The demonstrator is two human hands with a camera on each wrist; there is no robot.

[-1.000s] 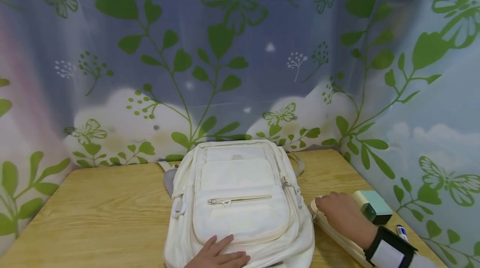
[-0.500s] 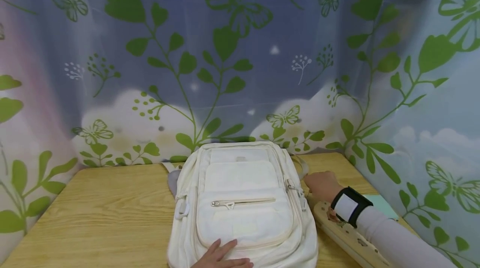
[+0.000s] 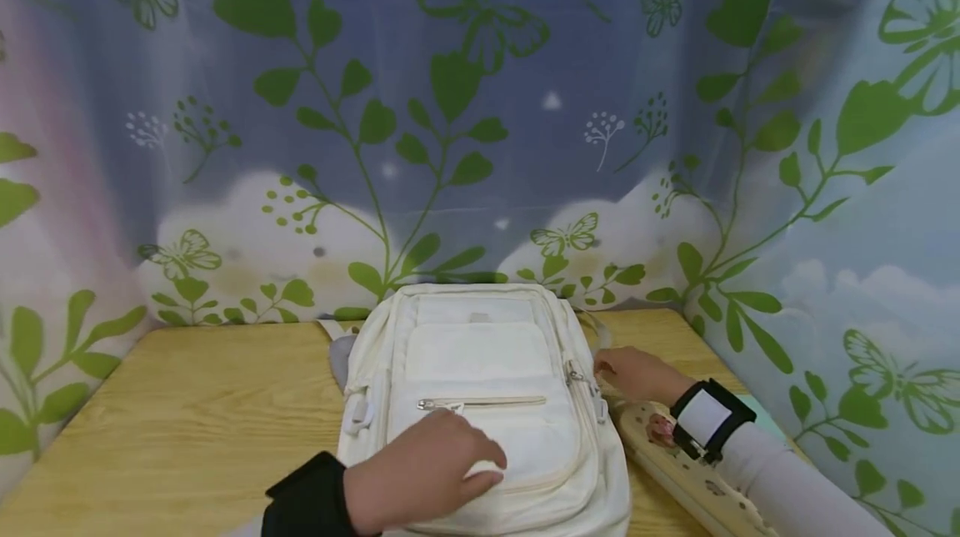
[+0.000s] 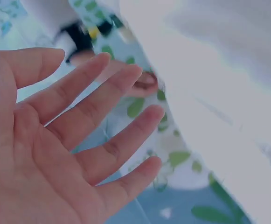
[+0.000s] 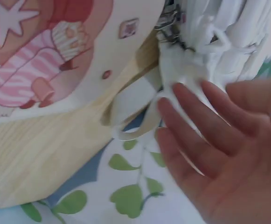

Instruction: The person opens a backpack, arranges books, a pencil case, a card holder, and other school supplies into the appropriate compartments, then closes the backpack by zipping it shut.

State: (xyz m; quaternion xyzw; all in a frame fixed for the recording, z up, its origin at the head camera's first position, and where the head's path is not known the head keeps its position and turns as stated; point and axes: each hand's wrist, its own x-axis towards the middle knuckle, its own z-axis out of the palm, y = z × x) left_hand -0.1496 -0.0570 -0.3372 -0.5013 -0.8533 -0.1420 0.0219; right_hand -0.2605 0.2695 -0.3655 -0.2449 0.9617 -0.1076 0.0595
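Observation:
A cream-white backpack (image 3: 476,353) lies on the wooden table, its front pocket zipper facing up. My left hand (image 3: 431,466) hovers over its lower front; in the left wrist view this hand (image 4: 74,126) has its fingers spread, holding nothing. At the backpack's right side is my right hand (image 3: 641,374). The right wrist view shows the fingers of that hand (image 5: 214,135) loosely extended beside the bag's side, close to a white strap (image 5: 135,100) and metal zipper pulls (image 5: 170,28). Nothing is gripped there. Whether the fingertips touch the bag is unclear.
A long beige case (image 3: 686,462) with printed pictures lies right of the backpack, partly under my right forearm. Behind the forearm shows a mint-green box (image 3: 761,416). Patterned curtains (image 3: 480,145) border the table (image 3: 225,404) at the back and right.
My left hand has lifted off the backpack's lower front and moved up over it. My right hand has left the beige case and reached forward to the bag's right side.

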